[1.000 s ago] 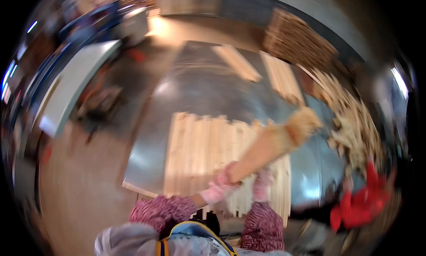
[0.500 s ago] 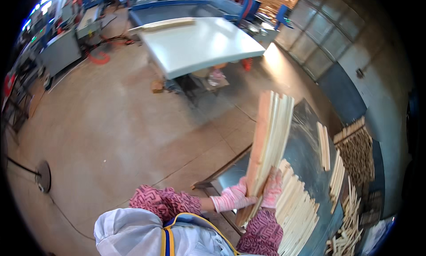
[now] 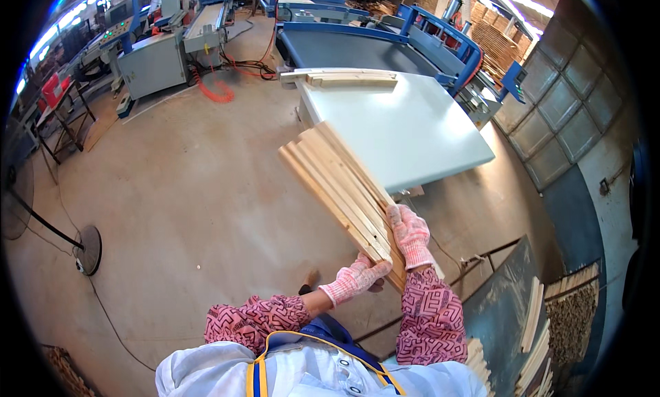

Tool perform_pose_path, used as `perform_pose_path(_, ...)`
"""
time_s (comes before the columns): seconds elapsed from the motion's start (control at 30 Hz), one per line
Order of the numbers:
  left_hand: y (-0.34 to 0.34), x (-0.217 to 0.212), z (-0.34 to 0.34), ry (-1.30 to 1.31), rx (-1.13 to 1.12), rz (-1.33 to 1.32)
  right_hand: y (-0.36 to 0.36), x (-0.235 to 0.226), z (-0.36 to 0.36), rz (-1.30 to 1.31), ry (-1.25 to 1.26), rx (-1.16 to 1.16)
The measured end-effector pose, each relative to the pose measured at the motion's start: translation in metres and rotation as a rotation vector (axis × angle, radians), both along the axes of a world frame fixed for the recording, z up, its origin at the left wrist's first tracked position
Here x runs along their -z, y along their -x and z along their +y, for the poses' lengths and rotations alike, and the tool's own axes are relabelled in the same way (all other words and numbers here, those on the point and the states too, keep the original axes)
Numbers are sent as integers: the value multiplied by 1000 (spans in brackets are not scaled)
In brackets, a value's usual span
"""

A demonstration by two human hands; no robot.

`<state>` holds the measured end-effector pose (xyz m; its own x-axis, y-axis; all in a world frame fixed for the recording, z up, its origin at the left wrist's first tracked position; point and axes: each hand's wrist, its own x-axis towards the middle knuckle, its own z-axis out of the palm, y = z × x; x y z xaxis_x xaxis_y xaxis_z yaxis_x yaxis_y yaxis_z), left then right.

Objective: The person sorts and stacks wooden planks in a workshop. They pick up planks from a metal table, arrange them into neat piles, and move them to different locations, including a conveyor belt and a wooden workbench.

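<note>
Both gloved hands are clenched on a bundle of slats [image 3: 340,184]. The left grip [image 3: 357,277] cups the bundle's near end from below and from the person's left, fingers curled under the wood. The right grip [image 3: 410,235] clasps the bundle's right edge just above the left one, with its fingers laid along the top slat. The two hands almost touch at the bundle's near end.

The slats are pale wood, stacked flat on one another and fanned slightly. They are held up in the air, tilted, with the far end pointing up and to the left, over the concrete floor [image 3: 179,191].

Beyond the bundle's far end stands a pale tabletop [image 3: 405,129], which carries a few more slats [image 3: 344,77] along its far edge. Behind it is a blue machine [image 3: 385,39] with a dark bed. At the lower right a dark metal surface [image 3: 509,307] holds loose slats [image 3: 533,314], well apart from the hands. To the far left a round stand base [image 3: 88,249] sits on the floor.
</note>
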<state>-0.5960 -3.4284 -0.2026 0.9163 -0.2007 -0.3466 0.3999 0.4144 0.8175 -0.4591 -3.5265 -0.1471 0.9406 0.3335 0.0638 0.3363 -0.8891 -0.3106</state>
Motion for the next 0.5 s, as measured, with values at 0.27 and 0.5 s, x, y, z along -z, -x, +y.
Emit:
perform_pose_path(0.27, -212, 30, 78, -78, 55, 198, -219, 1, 123, 191, 313, -243)
perform_pose_path(0.5, -325, 55, 89, 272, -133, 350, -328, 55, 169, 22, 452, -340)
